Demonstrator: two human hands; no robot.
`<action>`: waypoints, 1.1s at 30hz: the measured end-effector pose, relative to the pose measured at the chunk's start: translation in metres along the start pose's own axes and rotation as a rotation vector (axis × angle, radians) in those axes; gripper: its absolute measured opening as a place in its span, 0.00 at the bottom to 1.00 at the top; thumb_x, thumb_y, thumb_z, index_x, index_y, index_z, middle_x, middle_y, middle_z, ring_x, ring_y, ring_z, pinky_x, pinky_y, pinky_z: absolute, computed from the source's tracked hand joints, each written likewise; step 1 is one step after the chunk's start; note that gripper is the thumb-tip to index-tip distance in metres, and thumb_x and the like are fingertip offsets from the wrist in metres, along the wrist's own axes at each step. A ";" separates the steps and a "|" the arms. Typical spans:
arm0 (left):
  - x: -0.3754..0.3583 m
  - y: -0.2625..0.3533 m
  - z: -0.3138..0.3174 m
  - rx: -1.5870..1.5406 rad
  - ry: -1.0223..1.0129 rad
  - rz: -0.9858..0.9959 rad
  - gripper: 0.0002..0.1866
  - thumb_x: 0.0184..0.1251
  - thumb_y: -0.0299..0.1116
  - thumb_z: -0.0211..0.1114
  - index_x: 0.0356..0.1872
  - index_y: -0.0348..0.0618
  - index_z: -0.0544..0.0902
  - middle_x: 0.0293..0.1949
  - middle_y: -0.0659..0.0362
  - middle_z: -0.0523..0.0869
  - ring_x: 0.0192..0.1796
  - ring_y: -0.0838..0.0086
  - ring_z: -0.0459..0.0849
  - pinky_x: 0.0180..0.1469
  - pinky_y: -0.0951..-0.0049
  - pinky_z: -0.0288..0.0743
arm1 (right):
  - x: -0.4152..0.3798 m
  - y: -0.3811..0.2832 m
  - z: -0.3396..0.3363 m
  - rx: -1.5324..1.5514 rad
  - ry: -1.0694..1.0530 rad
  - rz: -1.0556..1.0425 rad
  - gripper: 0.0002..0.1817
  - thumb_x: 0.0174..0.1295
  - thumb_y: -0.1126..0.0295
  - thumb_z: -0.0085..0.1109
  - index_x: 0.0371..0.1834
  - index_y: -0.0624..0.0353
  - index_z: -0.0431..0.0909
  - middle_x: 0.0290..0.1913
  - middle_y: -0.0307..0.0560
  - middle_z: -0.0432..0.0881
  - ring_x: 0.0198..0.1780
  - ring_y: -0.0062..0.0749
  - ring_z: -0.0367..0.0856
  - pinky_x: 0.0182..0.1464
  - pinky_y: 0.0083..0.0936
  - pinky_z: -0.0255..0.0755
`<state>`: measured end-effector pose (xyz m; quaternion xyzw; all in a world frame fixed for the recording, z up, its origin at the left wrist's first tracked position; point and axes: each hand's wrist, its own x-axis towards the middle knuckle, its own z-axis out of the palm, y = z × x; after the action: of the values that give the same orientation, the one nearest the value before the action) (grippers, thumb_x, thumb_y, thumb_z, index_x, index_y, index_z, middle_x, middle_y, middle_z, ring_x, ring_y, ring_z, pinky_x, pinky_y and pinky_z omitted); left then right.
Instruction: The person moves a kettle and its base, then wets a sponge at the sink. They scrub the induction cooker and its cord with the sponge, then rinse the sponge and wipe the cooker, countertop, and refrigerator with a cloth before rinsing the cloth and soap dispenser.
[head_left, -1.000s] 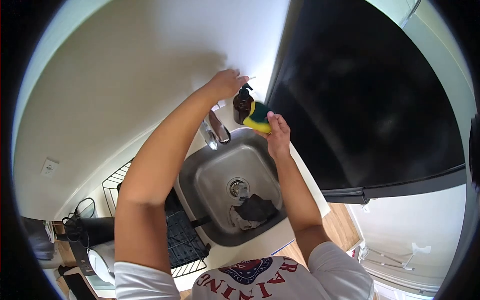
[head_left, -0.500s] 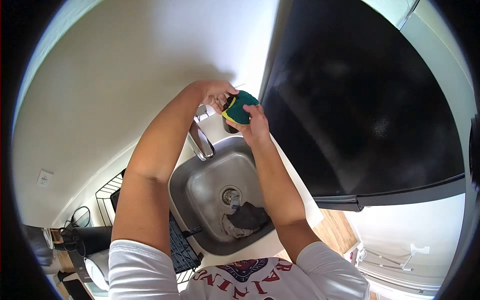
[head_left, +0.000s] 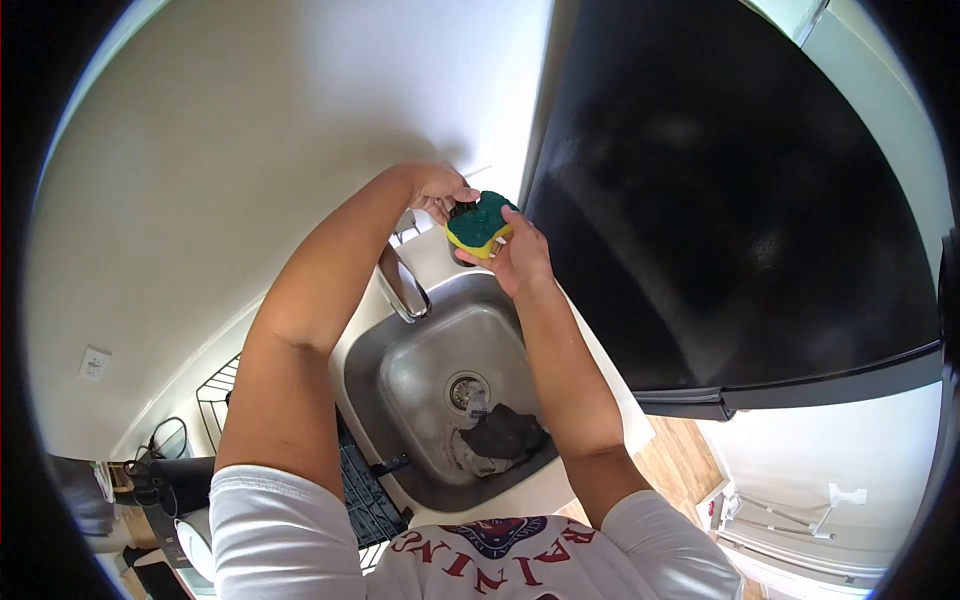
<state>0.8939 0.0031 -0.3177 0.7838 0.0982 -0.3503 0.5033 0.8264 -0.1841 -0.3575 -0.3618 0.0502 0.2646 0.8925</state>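
Observation:
Beyond the back edge of the metal sink [head_left: 400, 400], my right hand [head_left: 521, 252] grips a green and yellow sponge [head_left: 480, 222] by its right side, thumb on the green face. My left hand [head_left: 440, 192] is at the sponge's upper left, its fingers closed around a small black thing [head_left: 461, 209] that I cannot make out clearly. A dark container [head_left: 462, 258] shows partly below the sponge. The chrome faucet [head_left: 402, 285] stands just below my left hand.
A dark cloth [head_left: 502, 434] and a lighter crumpled one [head_left: 474, 459] lie in the sink beside the drain [head_left: 466, 391]. A black dish rack [head_left: 366, 490] is left of the sink. A large black refrigerator [head_left: 740, 210] stands to the right.
The sponge has tilted, so more of its yellow side shows. My right hand has shifted slightly right and down along its edge. The whole view has moved a little.

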 end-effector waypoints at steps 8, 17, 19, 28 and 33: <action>-0.019 0.004 0.007 0.013 -0.017 -0.004 0.37 0.57 0.53 0.65 0.60 0.38 0.67 0.60 0.40 0.69 0.59 0.50 0.71 0.56 0.51 0.71 | -0.009 0.014 -0.012 -0.019 0.086 -0.018 0.18 0.61 0.68 0.57 0.52 0.64 0.69 0.49 0.53 0.77 0.47 0.48 0.79 0.43 0.51 0.79; -0.095 -0.115 0.033 -0.311 1.416 0.520 0.28 0.64 0.47 0.57 0.56 0.32 0.73 0.43 0.45 0.82 0.42 0.59 0.80 0.46 0.65 0.74 | -0.056 0.096 -0.079 -0.176 -0.048 0.218 0.14 0.56 0.81 0.58 0.46 0.63 0.74 0.35 0.45 0.78 0.36 0.37 0.81 0.44 0.35 0.79; -0.070 -0.164 0.084 -0.140 1.721 0.175 0.27 0.64 0.42 0.56 0.58 0.29 0.70 0.43 0.40 0.81 0.43 0.55 0.80 0.49 0.64 0.73 | -0.057 0.120 -0.081 -0.361 -0.010 0.194 0.13 0.59 0.78 0.57 0.48 0.61 0.72 0.33 0.46 0.78 0.33 0.35 0.79 0.36 0.33 0.79; -0.041 -0.178 0.134 -0.909 1.093 0.028 0.05 0.63 0.23 0.55 0.35 0.35 0.79 0.29 0.56 0.82 0.26 0.73 0.81 0.25 0.75 0.81 | -0.052 0.127 -0.053 -0.598 0.091 0.370 0.10 0.62 0.61 0.58 0.34 0.56 0.73 0.23 0.40 0.74 0.20 0.26 0.71 0.16 0.25 0.64; -0.048 -0.174 0.122 -1.005 1.011 0.073 0.06 0.64 0.22 0.54 0.29 0.37 0.78 0.28 0.56 0.81 0.27 0.72 0.81 0.28 0.73 0.83 | -0.051 0.124 -0.045 -0.599 0.072 0.441 0.11 0.60 0.61 0.61 0.39 0.53 0.73 0.28 0.42 0.78 0.26 0.29 0.77 0.23 0.27 0.70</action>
<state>0.7157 -0.0093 -0.4426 0.5262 0.4429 0.1607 0.7079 0.7245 -0.1627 -0.4528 -0.5963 0.0785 0.4405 0.6664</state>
